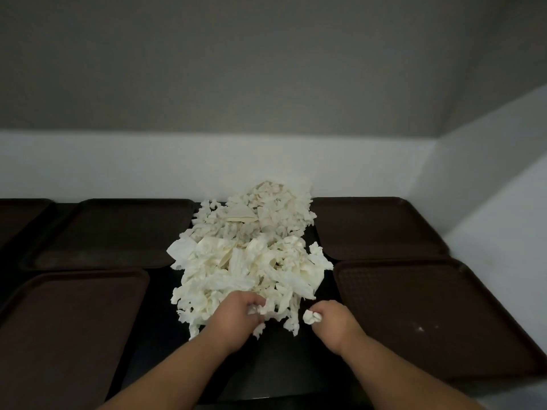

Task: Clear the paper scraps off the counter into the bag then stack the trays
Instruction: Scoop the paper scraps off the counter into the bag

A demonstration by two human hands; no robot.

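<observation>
The job looks barely begun: a big heap of paper scraps (251, 255) covers the middle of the dark counter (275, 359), running from the white wall down to the lower centre of the frame, and no bag is in view. Four brown trays lie flat and apart, none stacked: upper left tray (118, 232), lower left tray (68, 329), upper right tray (376, 226), lower right tray (429, 315). The left hand (236, 318) has its fingers curled around scraps at the heap's near edge; the right hand (331, 321) pinches a small crumpled wad (310, 316). The paper is off-white, torn, wrinkled and light; the trays are rigid, rimmed rectangles with a fine grid texture.
</observation>
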